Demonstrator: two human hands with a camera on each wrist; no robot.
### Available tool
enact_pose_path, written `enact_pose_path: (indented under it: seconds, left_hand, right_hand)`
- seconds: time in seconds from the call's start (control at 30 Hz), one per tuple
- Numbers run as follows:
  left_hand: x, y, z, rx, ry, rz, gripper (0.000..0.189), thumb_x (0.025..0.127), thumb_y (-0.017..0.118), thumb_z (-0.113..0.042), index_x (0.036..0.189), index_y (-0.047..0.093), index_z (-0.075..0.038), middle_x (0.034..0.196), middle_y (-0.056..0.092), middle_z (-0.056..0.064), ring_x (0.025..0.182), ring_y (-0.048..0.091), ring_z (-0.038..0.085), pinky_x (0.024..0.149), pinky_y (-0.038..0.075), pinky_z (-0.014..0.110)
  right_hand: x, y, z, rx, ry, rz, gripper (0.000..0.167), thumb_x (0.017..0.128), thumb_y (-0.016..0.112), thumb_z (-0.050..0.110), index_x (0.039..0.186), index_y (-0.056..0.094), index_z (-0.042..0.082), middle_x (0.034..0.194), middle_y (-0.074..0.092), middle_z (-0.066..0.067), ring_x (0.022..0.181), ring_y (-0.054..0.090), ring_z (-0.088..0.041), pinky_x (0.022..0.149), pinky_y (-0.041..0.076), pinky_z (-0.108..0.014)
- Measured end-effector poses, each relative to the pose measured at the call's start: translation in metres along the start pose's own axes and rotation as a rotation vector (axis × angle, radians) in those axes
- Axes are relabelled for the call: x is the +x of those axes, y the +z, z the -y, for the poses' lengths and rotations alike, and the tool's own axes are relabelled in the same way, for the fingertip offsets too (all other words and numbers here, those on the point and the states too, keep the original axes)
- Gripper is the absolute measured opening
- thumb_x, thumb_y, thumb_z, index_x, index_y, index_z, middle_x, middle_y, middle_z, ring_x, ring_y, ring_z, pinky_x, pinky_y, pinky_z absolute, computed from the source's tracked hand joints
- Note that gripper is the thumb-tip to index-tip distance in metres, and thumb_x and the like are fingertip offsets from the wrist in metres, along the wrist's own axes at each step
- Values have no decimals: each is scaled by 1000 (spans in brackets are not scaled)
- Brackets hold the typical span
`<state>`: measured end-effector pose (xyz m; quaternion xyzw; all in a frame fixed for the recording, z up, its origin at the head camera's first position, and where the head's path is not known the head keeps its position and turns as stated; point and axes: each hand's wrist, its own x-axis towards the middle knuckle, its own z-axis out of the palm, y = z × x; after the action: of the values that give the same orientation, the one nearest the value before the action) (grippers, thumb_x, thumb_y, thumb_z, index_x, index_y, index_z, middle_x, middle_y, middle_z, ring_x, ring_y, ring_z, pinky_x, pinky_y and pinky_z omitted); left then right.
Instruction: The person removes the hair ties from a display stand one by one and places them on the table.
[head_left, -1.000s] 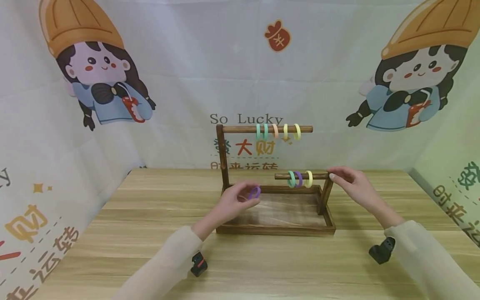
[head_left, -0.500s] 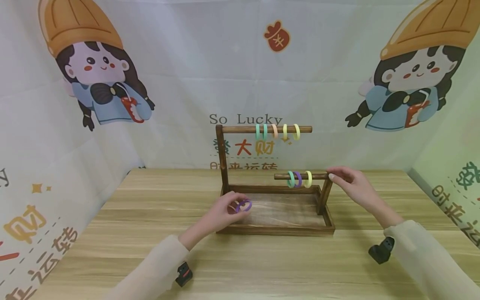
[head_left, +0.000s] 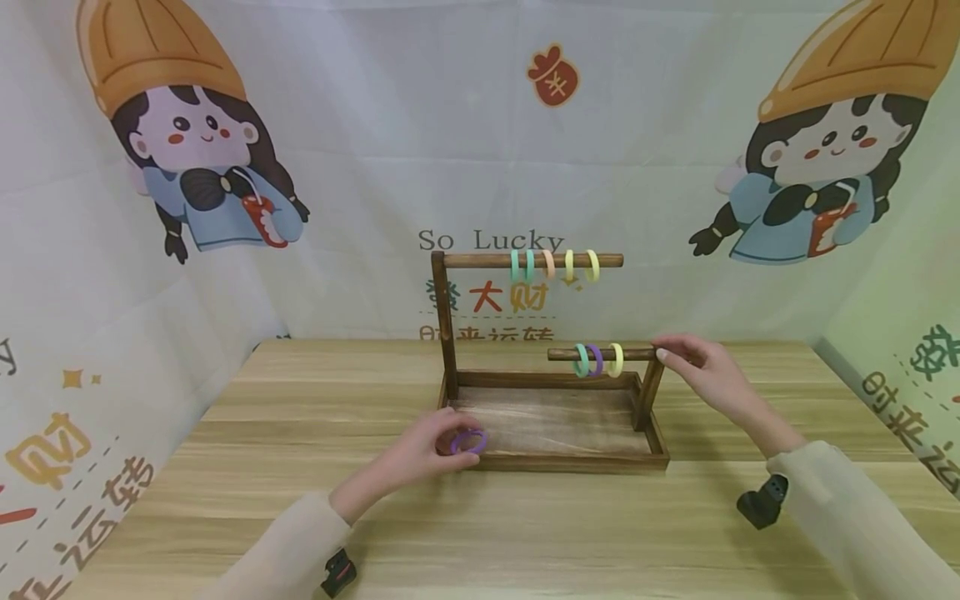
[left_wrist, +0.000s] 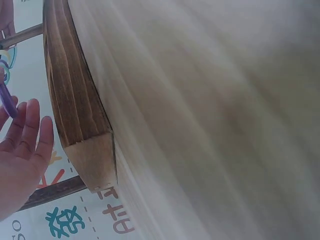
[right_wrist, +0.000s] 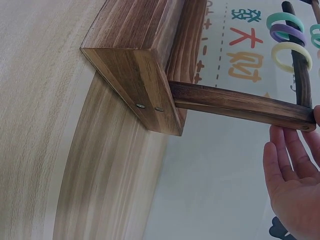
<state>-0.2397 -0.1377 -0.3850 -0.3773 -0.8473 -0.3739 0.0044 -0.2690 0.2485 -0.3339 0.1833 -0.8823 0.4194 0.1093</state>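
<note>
In the head view, my left hand (head_left: pixel 420 450) pinches a purple ring (head_left: pixel 478 434) between thumb and index finger, over the front left corner of a wooden rack (head_left: pixel 555 461). That ring (left_wrist: pixel 7 102) shows at the edge of the left wrist view, the other fingers spread below it. My right hand (head_left: pixel 708 375) grips the top of the rack's short right post (head_left: pixel 649 396) by thumb and index finger. On the lower bar (head_left: pixel 558 354) hang a green ring (head_left: pixel 581 360), a purple ring (head_left: pixel 596 360) and a yellow ring (head_left: pixel 616 360).
The taller upper bar (head_left: pixel 480 260) carries several green, orange and yellow rings. The rack's tray base stands on a wood-grain table (head_left: pixel 555 533). A printed cloth (head_left: pixel 375 125) hangs behind and at both sides.
My left hand has moved down, left and towards me, carrying the purple ring from above the tray to its front left corner. The right hand has stayed at the post.
</note>
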Motion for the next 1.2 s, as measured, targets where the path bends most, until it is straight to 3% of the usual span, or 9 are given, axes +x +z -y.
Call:
enact_pose_path:
  seconds: [0.17,0.37,0.6,0.8,1.2]
  left_hand:
    - [-8,0,0,16,-13,48,38,79,67,-20,111,57,-3,90,54,9,76,51,16,63,49,23]
    - [-16,-1,-2,62,-12,62,32,76,69,-16,105,60,-6,84,53,4,71,48,9,61,48,24]
    - [-27,-3,1,15,-30,82,29,77,68,-16,103,60,-5,84,53,1,74,50,14,63,49,24]
    - [-38,-5,7,9,-33,93,29,77,68,-19,101,61,-5,83,52,5,74,52,20,61,49,23]
    - [-56,-14,16,60,-102,135,32,77,68,-25,102,60,-7,83,51,-3,72,48,11,62,46,23]
  right_hand:
    - [0,0,1,1,6,7,37,93,46,28,117,53,0,111,56,-14,97,51,-21,77,44,-31]
    - [-1,0,1,10,15,12,39,93,45,29,118,52,-1,112,55,-15,98,50,-21,77,44,-30]
    - [-1,0,3,23,23,16,40,93,45,29,119,51,-1,113,55,-15,99,49,-24,80,42,-37]
    - [-1,0,3,16,14,15,39,93,45,29,118,52,0,112,55,-15,99,50,-23,79,43,-34]
    - [-1,-1,1,26,19,22,39,93,45,28,120,50,0,114,54,-16,101,49,-25,81,42,-39]
